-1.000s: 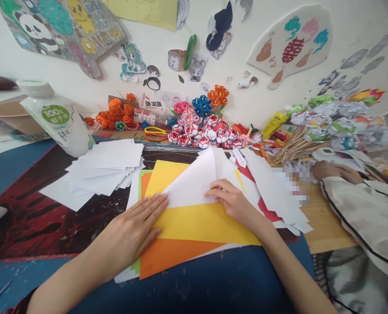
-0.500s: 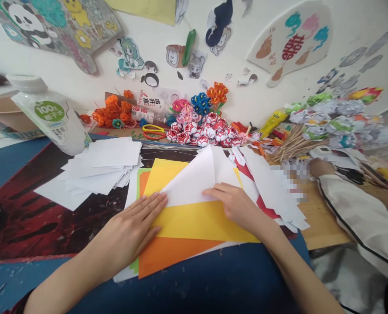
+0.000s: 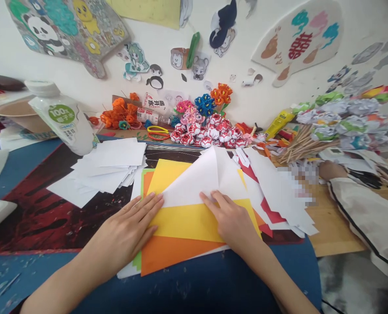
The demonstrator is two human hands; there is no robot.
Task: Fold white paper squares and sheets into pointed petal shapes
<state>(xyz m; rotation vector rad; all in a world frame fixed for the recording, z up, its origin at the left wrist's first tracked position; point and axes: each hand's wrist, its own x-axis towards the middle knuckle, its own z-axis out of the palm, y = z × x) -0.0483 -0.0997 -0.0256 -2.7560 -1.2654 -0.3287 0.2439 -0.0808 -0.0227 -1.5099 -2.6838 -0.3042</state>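
Note:
A white sheet of paper point(image 3: 194, 181) lies folded over, its flap forming a slanted triangle with a raised crease near the top. Beneath it are a yellow sheet point(image 3: 187, 224), an orange sheet point(image 3: 177, 253) and the edges of green sheets point(image 3: 137, 261). My left hand point(image 3: 128, 226) rests flat at the left corner of the fold, fingers stretched out over white and yellow paper. On the lower edge of the white flap, my right hand point(image 3: 235, 218) presses with its index finger extended and the other fingers partly bent. Neither hand grips anything.
Loose white paper point(image 3: 112, 165) is piled to the left, with more white strips point(image 3: 279, 192) and red paper at right. A white bottle point(image 3: 65, 117) stands back left. Paper flowers point(image 3: 213, 131) line the wall. At the right is another person's sleeve point(image 3: 360, 213).
My right hand has shifted slightly down and left along the flap's edge, with more fingers touching it. My left hand stays in place on the paper. The view has turned a little left.

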